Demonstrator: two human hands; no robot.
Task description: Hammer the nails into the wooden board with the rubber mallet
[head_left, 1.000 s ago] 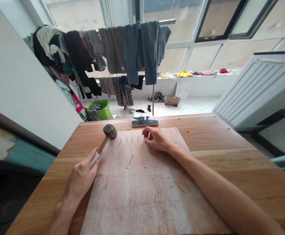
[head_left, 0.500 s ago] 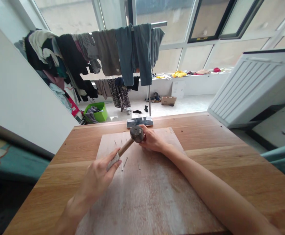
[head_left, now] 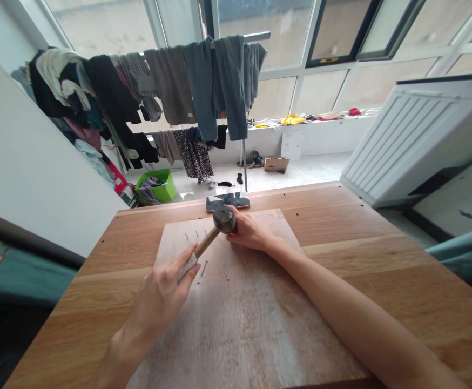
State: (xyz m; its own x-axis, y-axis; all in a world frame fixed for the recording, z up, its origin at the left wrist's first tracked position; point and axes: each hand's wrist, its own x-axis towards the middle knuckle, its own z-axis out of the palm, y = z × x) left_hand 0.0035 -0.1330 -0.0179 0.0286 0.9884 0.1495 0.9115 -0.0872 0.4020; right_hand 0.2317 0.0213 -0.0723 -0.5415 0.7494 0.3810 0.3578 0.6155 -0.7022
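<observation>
My left hand (head_left: 167,283) is closed round the handle of a mallet (head_left: 224,219), which has a dark round head and a wooden shaft with a pale grip. The mallet's head is over the far part of a worn wooden board (head_left: 236,324). Right behind that head is my right hand (head_left: 248,229), fingers bent together at the board; their tips, and anything in them, are hidden by the mallet. Two nails (head_left: 204,268) lie close together on the board, with a single nail (head_left: 227,274) to their right. Several nails (head_left: 186,236) stand near the far left edge.
The board lies on a wooden table (head_left: 382,270). At the table's far edge lies a phone (head_left: 228,201). Beyond are hanging clothes (head_left: 203,86), a green basket (head_left: 166,189) and a cardboard box (head_left: 276,164). A white ribbed cabinet (head_left: 402,129) stands at the right.
The whole view has shifted slightly, moving the scene a little to the left. Both hands and the mallet keep nearly the same places over the board.
</observation>
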